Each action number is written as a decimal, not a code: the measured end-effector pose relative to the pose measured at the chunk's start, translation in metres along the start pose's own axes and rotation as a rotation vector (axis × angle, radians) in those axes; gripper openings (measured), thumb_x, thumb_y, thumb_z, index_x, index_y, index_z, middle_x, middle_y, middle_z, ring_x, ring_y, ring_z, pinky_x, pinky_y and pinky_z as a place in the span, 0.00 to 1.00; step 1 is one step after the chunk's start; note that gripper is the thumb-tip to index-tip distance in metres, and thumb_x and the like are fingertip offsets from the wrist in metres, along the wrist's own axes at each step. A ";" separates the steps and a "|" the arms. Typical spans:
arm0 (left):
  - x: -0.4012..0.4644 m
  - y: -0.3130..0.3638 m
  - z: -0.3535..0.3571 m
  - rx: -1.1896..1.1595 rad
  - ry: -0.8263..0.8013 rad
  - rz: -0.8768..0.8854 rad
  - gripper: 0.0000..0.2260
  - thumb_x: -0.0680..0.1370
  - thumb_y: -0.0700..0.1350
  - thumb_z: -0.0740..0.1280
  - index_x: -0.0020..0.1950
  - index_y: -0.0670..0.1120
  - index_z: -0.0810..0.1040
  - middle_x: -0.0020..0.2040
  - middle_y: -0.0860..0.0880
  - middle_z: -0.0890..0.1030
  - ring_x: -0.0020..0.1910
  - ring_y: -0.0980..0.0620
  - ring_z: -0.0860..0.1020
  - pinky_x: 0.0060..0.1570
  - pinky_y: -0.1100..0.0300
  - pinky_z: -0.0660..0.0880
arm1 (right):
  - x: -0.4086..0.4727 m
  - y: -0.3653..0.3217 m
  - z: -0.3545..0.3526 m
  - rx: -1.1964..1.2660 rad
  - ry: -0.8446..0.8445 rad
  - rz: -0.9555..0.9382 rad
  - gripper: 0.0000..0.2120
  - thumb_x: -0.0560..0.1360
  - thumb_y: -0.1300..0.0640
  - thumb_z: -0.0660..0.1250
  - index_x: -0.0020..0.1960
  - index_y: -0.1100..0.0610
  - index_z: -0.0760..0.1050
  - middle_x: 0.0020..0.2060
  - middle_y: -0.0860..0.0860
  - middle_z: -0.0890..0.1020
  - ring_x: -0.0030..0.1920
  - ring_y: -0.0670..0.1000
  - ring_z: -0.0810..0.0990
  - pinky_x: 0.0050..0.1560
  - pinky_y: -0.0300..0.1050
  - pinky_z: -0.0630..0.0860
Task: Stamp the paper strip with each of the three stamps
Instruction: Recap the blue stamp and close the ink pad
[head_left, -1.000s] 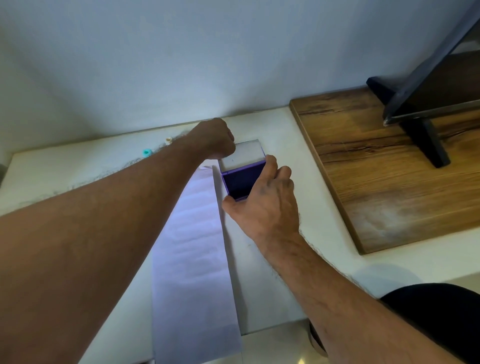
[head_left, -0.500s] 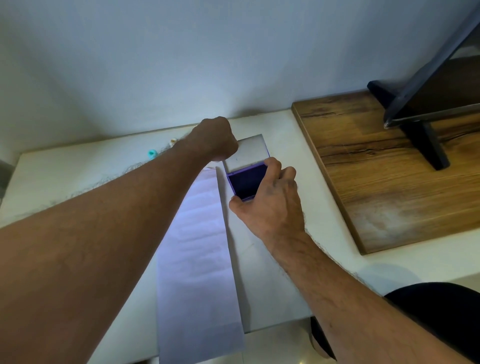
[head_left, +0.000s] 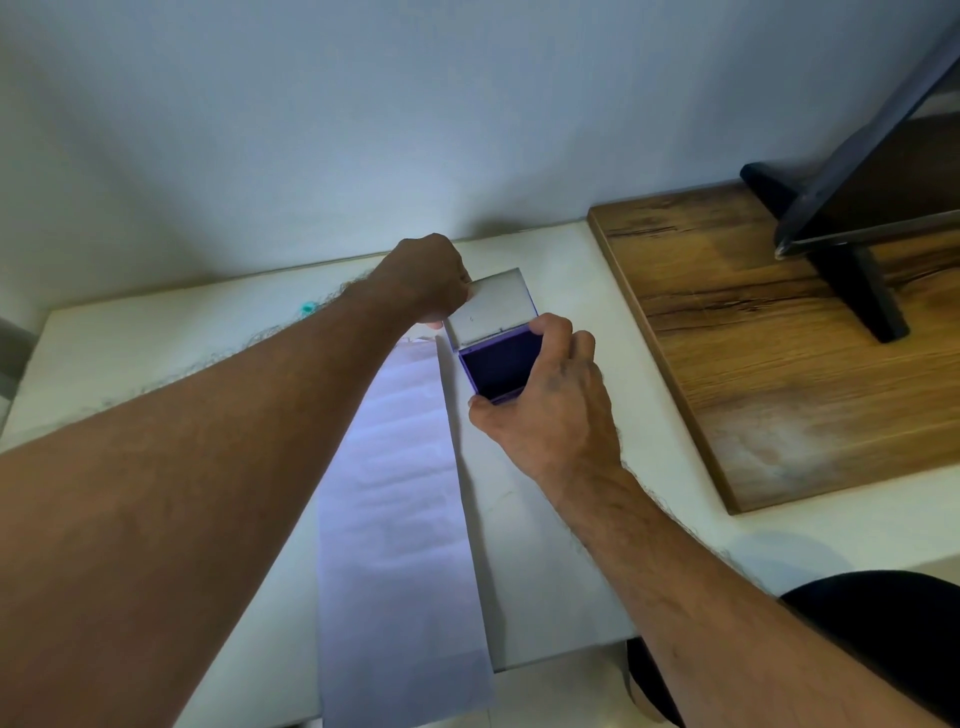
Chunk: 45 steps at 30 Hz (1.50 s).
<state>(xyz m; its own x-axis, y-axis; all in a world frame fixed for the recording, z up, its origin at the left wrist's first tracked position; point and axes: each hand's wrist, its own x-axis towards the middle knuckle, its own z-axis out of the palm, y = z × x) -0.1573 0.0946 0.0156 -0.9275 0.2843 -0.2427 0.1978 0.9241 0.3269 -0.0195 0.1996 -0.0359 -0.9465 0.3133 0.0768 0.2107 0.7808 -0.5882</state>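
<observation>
The right hand (head_left: 550, 410) grips the open ink pad (head_left: 498, 366) by its sides, just right of the paper strip (head_left: 400, 519) on the table (head_left: 156, 353). The left hand (head_left: 426, 275) is fisted at the strip's far end — its contents are hidden, touching the raised lid (head_left: 491, 306).

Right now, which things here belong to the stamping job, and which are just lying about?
For the job: long white paper strip; open purple ink pad case, gripped by right hand; left hand at its lid.

Lying about: brown wooden board; black screen stand; small teal item.
</observation>
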 end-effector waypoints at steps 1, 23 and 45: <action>0.000 0.001 0.000 0.012 0.000 0.004 0.12 0.77 0.43 0.62 0.51 0.38 0.82 0.42 0.42 0.86 0.46 0.42 0.84 0.52 0.53 0.78 | 0.000 0.001 0.000 -0.002 0.001 -0.007 0.45 0.59 0.44 0.78 0.69 0.52 0.58 0.64 0.53 0.69 0.60 0.56 0.73 0.47 0.43 0.81; -0.026 0.000 -0.006 -0.159 -0.053 0.055 0.07 0.75 0.47 0.67 0.42 0.44 0.80 0.36 0.46 0.82 0.41 0.44 0.82 0.41 0.57 0.74 | 0.005 0.009 -0.003 0.173 -0.027 0.034 0.48 0.57 0.51 0.83 0.69 0.53 0.60 0.65 0.53 0.71 0.62 0.56 0.73 0.52 0.48 0.81; -0.070 0.019 0.028 0.147 -0.110 0.215 0.47 0.66 0.49 0.79 0.78 0.49 0.54 0.69 0.45 0.72 0.67 0.43 0.70 0.63 0.51 0.68 | 0.018 0.005 -0.031 -0.099 -0.248 -0.050 0.47 0.66 0.47 0.76 0.77 0.47 0.53 0.73 0.52 0.62 0.68 0.57 0.64 0.58 0.51 0.73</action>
<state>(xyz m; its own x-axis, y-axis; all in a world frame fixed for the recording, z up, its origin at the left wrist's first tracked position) -0.0796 0.0994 0.0134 -0.8208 0.4967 -0.2822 0.4380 0.8643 0.2473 -0.0274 0.2263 -0.0125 -0.9847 0.1404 -0.1030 0.1734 0.8448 -0.5063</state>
